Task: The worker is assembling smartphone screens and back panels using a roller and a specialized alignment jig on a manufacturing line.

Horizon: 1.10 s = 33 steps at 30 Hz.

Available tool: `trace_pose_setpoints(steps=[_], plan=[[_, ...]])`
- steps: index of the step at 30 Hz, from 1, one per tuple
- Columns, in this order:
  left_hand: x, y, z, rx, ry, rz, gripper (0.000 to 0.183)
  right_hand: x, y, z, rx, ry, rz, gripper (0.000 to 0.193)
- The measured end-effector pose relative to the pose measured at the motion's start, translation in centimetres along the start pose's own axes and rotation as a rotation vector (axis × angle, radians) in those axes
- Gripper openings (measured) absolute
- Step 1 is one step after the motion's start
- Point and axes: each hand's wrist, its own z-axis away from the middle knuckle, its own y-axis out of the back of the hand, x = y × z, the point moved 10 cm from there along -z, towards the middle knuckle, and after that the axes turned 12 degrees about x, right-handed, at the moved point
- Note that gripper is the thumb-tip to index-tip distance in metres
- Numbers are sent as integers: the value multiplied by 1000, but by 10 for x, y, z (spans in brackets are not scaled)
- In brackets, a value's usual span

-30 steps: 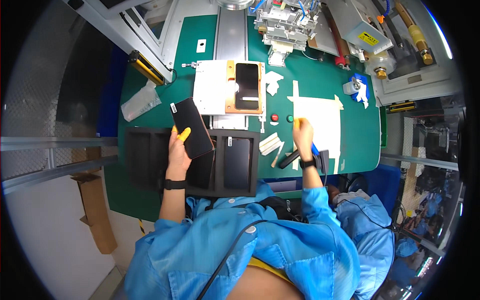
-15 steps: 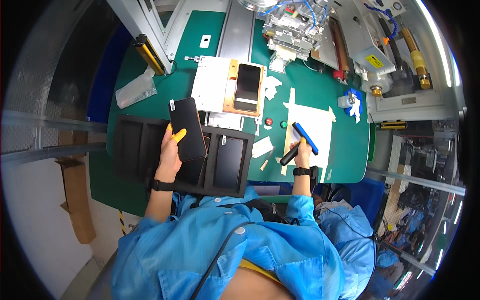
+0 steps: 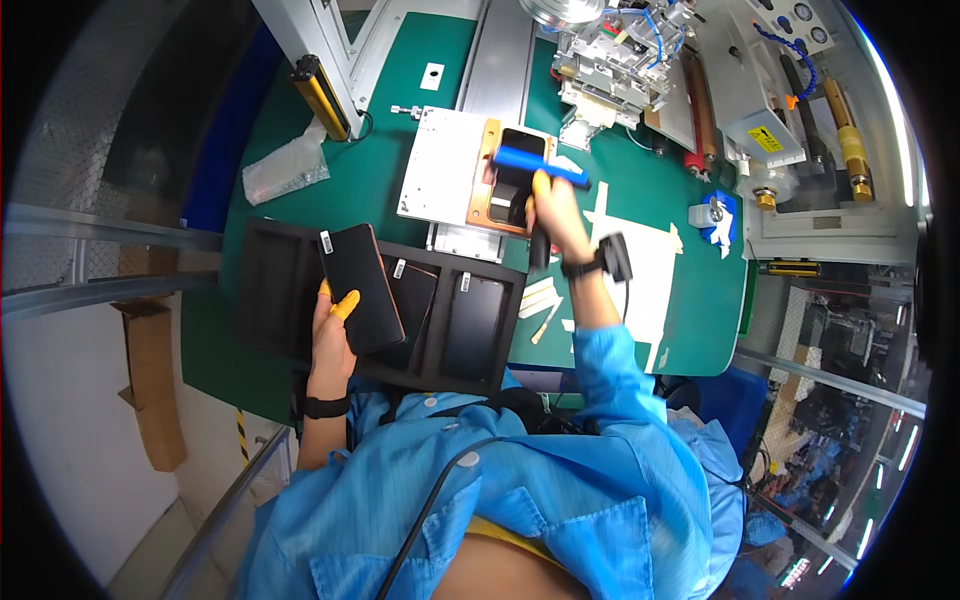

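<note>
My left hand (image 3: pixel 332 340), with yellow finger cots on it, is closed on a flat black smartphone (image 3: pixel 362 290) with a small white label at one corner. It holds the phone tilted above a black foam tray (image 3: pixel 270 290). My right hand (image 3: pixel 562 218) grips the black handle of a blue roller (image 3: pixel 535 165). The roller lies across or just above another dark phone (image 3: pixel 514 185), which is set in an orange frame (image 3: pixel 482 195) on a white fixture plate (image 3: pixel 435 165). Whether the roller touches that phone I cannot tell.
Two more phones, one dark phone (image 3: pixel 472 325) among them, lie in the tray. A taped white sheet (image 3: pixel 645 285) covers the mat at right. A metal mechanism (image 3: pixel 610 80) stands behind the fixture. Bubble wrap (image 3: pixel 288 172) lies left; a small bottle (image 3: pixel 704 215) stands right.
My right hand has carried the roller up and left from the white sheet to the phone in the fixture. My left hand has lowered slightly with its phone, which is tilted more.
</note>
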Motion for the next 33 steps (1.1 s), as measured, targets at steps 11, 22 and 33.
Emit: trace_pose_setpoints(steps=[11, 22, 33], plan=[[9, -36, 6, -45, 29, -3, 45, -15, 8, -61, 5, -164, -258, 31], [-1, -33, 0, -84, 20, -21, 34, 56, 28, 104, -59, -264, 71, 25], [-26, -63, 8, -192, 145, 64, 42, 222, 146, 54, 435, -385, 138, 37]])
